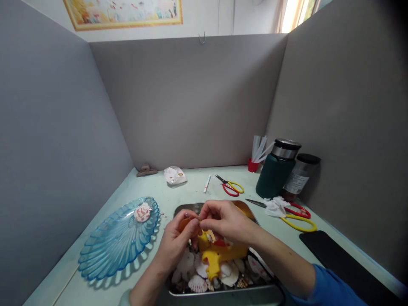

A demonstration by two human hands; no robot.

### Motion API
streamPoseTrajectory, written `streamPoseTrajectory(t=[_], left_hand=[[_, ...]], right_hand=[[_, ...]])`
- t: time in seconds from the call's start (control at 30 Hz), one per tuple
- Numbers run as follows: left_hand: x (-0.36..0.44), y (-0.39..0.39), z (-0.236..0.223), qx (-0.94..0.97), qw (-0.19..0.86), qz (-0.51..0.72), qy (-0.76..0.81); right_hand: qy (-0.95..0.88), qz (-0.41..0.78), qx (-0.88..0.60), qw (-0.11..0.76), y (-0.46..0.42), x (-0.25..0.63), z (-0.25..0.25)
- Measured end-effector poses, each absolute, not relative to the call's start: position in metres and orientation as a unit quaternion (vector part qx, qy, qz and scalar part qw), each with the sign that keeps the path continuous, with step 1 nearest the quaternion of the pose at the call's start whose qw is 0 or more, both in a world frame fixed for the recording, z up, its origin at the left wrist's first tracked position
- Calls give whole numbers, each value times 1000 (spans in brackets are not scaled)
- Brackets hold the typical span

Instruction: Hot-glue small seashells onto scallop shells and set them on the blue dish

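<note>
Both my hands meet over a metal tray (191, 293). Between the fingers and thumb of my left hand (174, 240) is a rounded orange piece (184, 224), perhaps a shell, mostly covered by the fingers. My right hand (226, 221) is closed in a pinch, its fingertips touching or nearly touching the left ones; what it grips is too small and hidden to name. Beneath the hands, a yellow glue gun (212, 257) lies across the tray on top of several white shells (197, 284).
Left stands a blue shell-shaped dish (117, 242) holding a patterned shell (142, 212). Behind are a plastic packet (175, 175), a white pen (207, 184) and scissors (231, 188). Right are larger scissors (299, 221), a tissue (276, 207), a green bottle (276, 172), a jar (299, 178) and a black phone-like slab (344, 263).
</note>
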State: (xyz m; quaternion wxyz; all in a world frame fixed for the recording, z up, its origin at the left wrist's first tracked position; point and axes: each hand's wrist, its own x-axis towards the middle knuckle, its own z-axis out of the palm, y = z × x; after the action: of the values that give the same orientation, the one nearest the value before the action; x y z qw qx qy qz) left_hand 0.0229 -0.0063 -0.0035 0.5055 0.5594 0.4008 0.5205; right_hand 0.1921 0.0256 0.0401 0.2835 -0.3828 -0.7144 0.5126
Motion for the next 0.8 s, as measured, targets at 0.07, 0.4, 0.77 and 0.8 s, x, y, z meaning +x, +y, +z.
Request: streamPoseTrajectory(t=[0.07,0.4,0.77,0.8], left_hand=[[23,-7,-3,557,506,521,402],[24,-6,-1,553,504,518,415],[22,-3,-2,488,539,549,412],[22,-3,-3,485,544,551,407]], right_hand=[[-713,518,-374,288,26,192,39],[-716,484,-396,311,23,188,42],[-780,333,-411,335,22,189,39],[-781,330,-411,336,22,189,39]])
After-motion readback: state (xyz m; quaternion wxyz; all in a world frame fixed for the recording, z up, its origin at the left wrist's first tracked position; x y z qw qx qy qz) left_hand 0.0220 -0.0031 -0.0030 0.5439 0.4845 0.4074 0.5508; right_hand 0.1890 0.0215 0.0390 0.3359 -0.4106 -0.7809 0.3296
